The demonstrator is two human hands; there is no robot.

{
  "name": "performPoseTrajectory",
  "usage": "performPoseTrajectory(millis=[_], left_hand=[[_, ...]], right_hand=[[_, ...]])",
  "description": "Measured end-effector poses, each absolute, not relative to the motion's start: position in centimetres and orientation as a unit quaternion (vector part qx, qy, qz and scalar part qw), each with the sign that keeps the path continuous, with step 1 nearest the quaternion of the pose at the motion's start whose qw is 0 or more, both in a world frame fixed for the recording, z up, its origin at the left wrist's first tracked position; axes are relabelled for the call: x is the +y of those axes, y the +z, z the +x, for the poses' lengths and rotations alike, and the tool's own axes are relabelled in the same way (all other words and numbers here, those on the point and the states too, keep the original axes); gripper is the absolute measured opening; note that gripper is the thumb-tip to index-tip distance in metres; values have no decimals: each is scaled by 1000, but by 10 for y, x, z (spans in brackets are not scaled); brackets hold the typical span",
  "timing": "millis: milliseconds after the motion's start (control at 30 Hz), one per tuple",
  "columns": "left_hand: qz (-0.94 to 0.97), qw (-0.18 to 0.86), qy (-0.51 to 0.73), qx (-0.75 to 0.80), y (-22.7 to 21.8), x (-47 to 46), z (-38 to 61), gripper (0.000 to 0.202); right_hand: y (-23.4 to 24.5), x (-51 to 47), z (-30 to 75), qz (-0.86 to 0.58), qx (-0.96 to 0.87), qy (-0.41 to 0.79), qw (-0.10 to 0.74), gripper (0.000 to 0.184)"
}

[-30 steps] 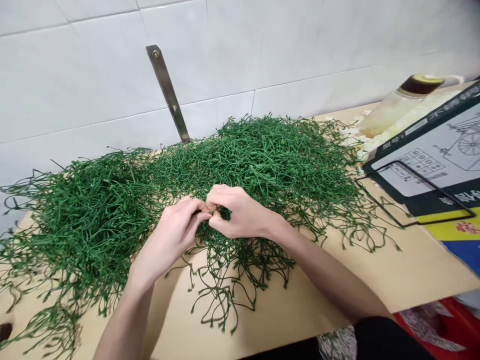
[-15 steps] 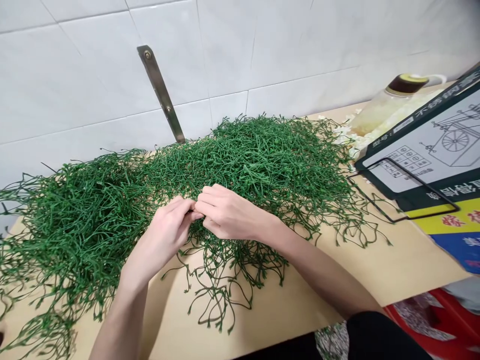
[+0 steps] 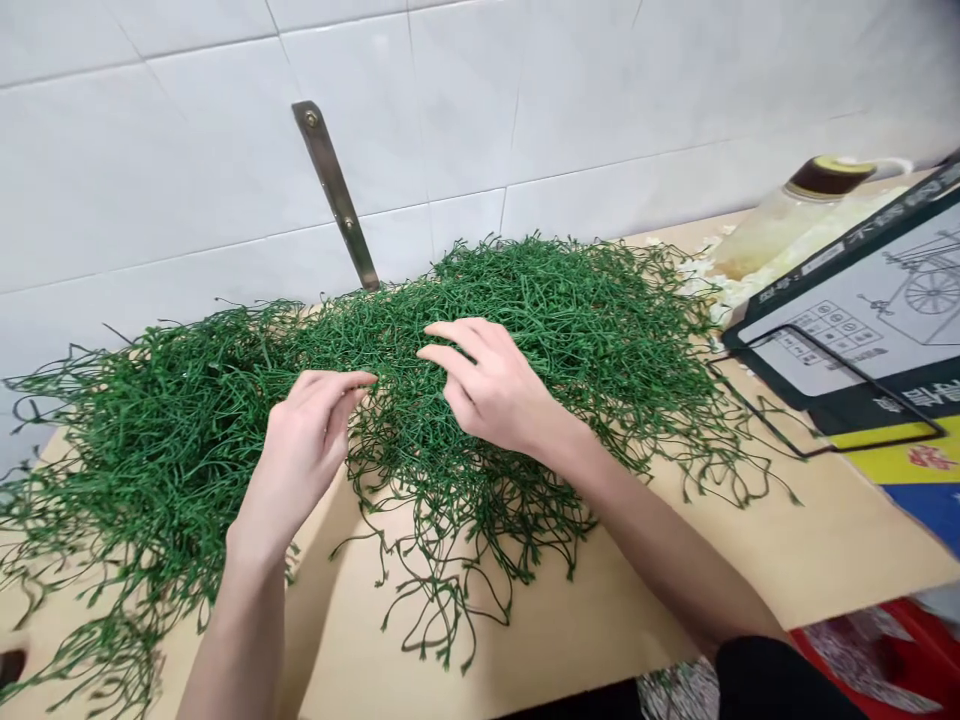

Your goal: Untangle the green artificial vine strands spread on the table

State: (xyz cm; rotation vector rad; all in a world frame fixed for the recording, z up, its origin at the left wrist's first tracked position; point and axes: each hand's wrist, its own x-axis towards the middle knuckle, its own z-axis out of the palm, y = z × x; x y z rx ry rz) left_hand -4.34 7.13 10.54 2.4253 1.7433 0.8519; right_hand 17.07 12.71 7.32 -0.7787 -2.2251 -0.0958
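Thin green plastic stems with small budded tips lie in two tangled heaps, a left heap [image 3: 172, 430] and a larger right heap [image 3: 547, 310]. My left hand [image 3: 307, 430] is over the gap between them, its thumb and fingertips pinched together. Whatever is in that pinch is too small to make out. My right hand [image 3: 495, 385] hovers at the front of the larger heap, fingers spread and apart, with nothing visible in it. Loose stems [image 3: 442, 590] trail onto the table in front of my hands.
The heaps lie on a pale wooden table [image 3: 630, 610] against a white tiled wall [image 3: 225, 150] with a metal bracket [image 3: 337, 200]. At the right stand a printed box [image 3: 862, 320], a black wire frame [image 3: 870, 375] and a dark-capped bottle [image 3: 780, 215] among white bits [image 3: 731, 290].
My hands, which were touching at the fingertips, have come apart. The right hand has moved up and right and opened; the left has shifted left, still pinched. The view has tilted slightly.
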Motion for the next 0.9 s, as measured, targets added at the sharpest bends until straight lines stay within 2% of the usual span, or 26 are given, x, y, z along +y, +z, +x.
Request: performPoseTrajectory(millis=[167, 333, 467, 600, 700, 800, 900], left_hand=[[712, 9, 387, 586, 109, 70, -54, 23], [656, 99, 475, 578, 118, 61, -54, 26], [682, 228, 462, 520, 127, 49, -49, 20], [682, 297, 463, 482, 133, 43, -47, 20], [677, 320, 457, 480, 135, 46, -50, 20], [684, 312, 427, 502, 126, 57, -56, 24], [717, 288, 307, 556, 101, 76, -62, 33]], right_hand=[[76, 124, 170, -306, -850, 9, 429, 38], [86, 111, 164, -289, -850, 45, 439, 45], [96, 99, 164, -271, -860, 68, 427, 46], [98, 89, 171, -221, -864, 63, 448, 26], [101, 80, 174, -252, -859, 99, 435, 18], [107, 70, 179, -282, -857, 131, 411, 18], [109, 58, 198, -301, -870, 127, 369, 19]])
